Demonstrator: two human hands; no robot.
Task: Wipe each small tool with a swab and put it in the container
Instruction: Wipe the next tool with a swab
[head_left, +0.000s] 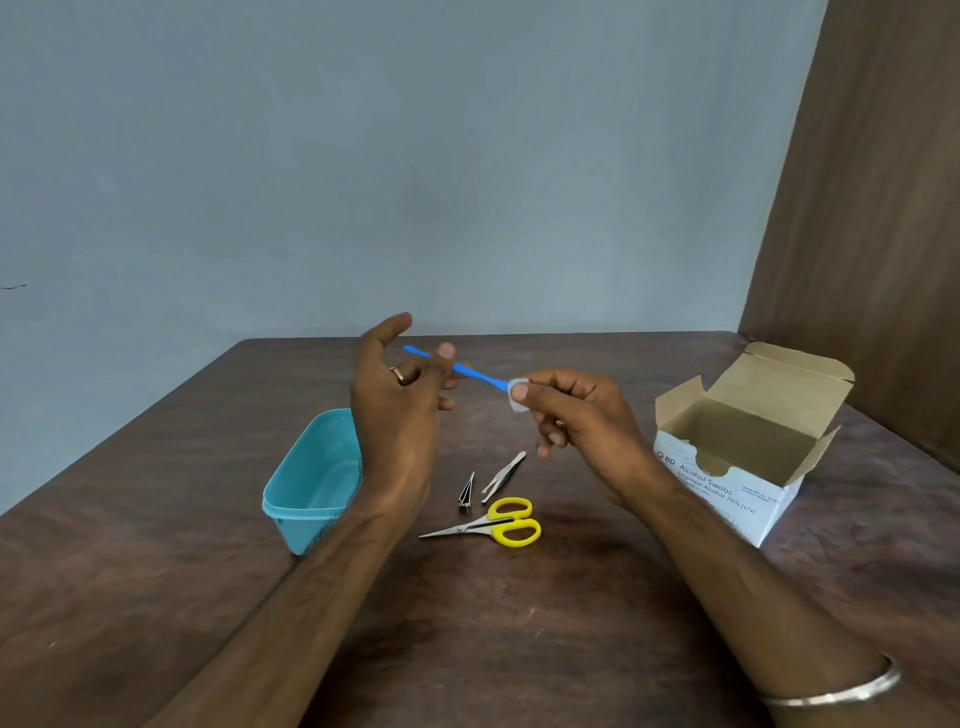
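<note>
On the table (571, 623), the container (311, 483) sits to the left and the opened swab box (737, 457) well apart to the right. Between them, nearer the person, lie the scissors (493, 524), with the tweezers (503, 476) and a small pointed tool (466, 492) just behind, side by side. Above these, the left hand (400, 405) and right hand (582, 421) hold a thin stick tool (462, 370) between them, a swab (517, 396) at its right end.

Blue tool's (470, 372) end hidden inside swab (517, 396)
</note>
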